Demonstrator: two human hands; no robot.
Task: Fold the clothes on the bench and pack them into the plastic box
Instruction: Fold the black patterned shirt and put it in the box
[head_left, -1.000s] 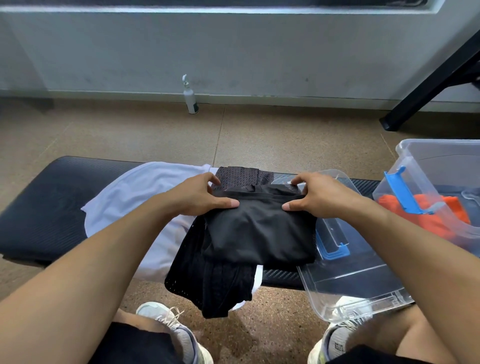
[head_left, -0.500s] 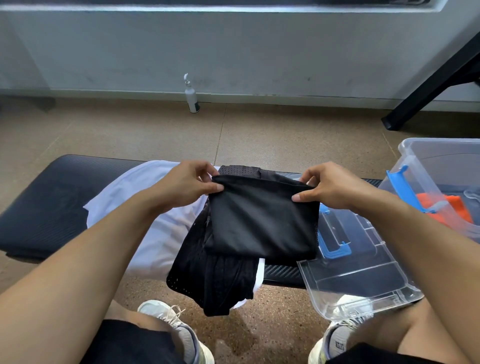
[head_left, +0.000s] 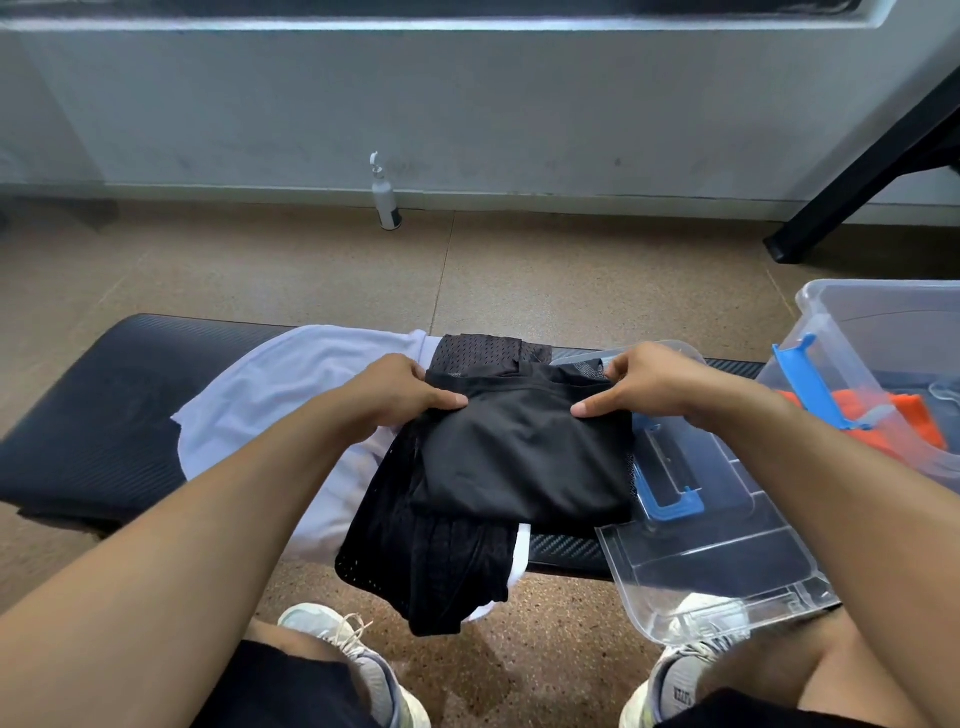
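A smooth black garment (head_left: 519, 457) lies folded on the black bench (head_left: 104, 415), on top of a black mesh garment (head_left: 426, 561) that hangs over the front edge. My left hand (head_left: 400, 389) pinches the folded piece's far left corner, thumb on top. My right hand (head_left: 649, 384) pinches its far right corner the same way. A white garment (head_left: 291, 384) is spread under both, to the left. The clear plastic box (head_left: 883, 332) stands at the right with an orange garment (head_left: 904, 421) inside.
The box's clear lid (head_left: 727, 561) with a blue latch (head_left: 670, 504) lies on the bench's right end, jutting past the front edge. A white bottle (head_left: 385, 200) stands on the floor by the wall. A black slanted frame leg (head_left: 857, 176) is at the far right. My shoes are below the bench.
Half a second ago both hands held the black garment's top edge lifted; it is now lowered flat onto the pile, hands still on its far corners.
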